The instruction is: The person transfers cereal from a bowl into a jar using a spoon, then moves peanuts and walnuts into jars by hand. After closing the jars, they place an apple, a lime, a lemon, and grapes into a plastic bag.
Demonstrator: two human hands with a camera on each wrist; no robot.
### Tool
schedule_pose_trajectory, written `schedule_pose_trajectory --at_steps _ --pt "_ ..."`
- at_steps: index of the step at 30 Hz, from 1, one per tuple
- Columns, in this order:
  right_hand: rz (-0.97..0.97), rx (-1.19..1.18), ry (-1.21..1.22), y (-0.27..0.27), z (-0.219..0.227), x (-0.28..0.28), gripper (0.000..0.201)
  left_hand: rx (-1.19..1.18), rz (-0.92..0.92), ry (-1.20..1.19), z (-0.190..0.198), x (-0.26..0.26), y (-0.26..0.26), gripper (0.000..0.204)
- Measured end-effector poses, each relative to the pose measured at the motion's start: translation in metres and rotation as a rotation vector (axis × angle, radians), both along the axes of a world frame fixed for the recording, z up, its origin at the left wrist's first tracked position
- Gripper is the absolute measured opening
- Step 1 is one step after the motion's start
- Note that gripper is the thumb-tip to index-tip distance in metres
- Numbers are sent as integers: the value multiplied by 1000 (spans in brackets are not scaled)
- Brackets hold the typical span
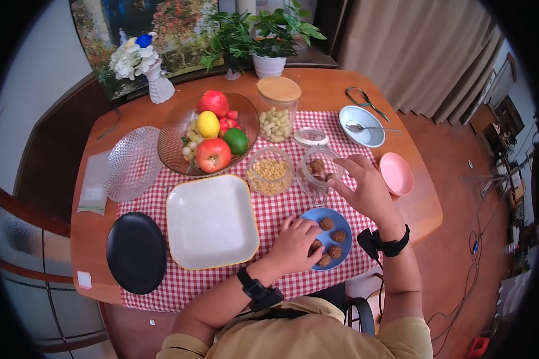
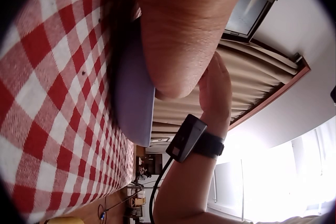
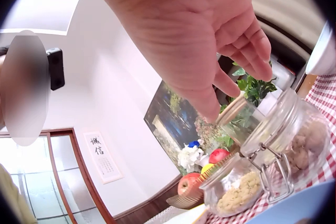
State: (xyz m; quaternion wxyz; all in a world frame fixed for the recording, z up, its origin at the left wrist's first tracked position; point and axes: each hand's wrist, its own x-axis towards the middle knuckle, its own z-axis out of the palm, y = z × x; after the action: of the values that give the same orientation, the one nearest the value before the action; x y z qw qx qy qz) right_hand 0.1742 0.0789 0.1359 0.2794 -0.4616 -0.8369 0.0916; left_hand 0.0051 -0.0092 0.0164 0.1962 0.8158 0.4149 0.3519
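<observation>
My right hand (image 1: 365, 185) hovers at the mouth of a clip-top glass jar (image 1: 321, 169) holding walnuts. In the right wrist view, its thumb and fingers (image 3: 254, 51) are spread, with nothing between them. My left hand (image 1: 294, 244) rests over the left side of a blue plate (image 1: 327, 215), fingers lying loosely across it. Several walnuts (image 1: 338, 236) sit on that plate, one of them right beside the left thumb. The left wrist view shows the heel of the hand against the plate's rim (image 2: 137, 98); the fingertips are hidden there.
Left of the jar stands a glass jar of yellow bits (image 1: 270, 172). A white square tray (image 1: 212, 221) and black plate (image 1: 136, 253) lie farther left. Behind are a fruit bowl (image 1: 172, 128) and a peanut jar (image 1: 276, 122). A pink bowl (image 1: 396, 174) and a bowl with a spoon (image 1: 362, 127) stand right.
</observation>
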Motion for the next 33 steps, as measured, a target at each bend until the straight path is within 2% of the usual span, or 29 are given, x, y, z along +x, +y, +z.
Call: schedule_pose_trajectory --at_steps 3,5,8,11,16,18,19,21,24,28,30,33 --pt "1 -162 11 -25 2 17 37 4 11 -18 3 0 0 36" --pt "201 -391 -38 -45 -7 29 37 -21 -4 -16 3 0 1 37" --pt "209 -326 -152 -76 -29 33 38 -26 -8 11 1 0 1 33" --pt "160 -393 -265 -91 -41 32 39 -9 -6 16 0 0 1 30" --pt "163 -448 -234 -86 -54 29 37 -21 -24 1 1 -1 2 28" --pt "170 -446 -293 -85 -50 23 28 -11 -22 -6 2 -1 1 27" --pt "167 -448 -291 -83 -50 21 28 -13 -26 -5 1 0 1 27" --pt "158 -504 -443 -80 -50 18 32 -6 -18 -5 -1 -1 2 27" --pt "181 -503 -419 -76 -59 23 28 -11 -13 -7 0 -1 1 26" --pt "174 -524 -324 -72 -37 29 27 -11 -9 -5 1 -1 2 25" --pt "140 -421 -99 -65 -20 29 26 -2 -8 -14 1 0 1 24" --pt "60 -356 4 -46 8 15 26 26 -5 -19 0 0 1 24"
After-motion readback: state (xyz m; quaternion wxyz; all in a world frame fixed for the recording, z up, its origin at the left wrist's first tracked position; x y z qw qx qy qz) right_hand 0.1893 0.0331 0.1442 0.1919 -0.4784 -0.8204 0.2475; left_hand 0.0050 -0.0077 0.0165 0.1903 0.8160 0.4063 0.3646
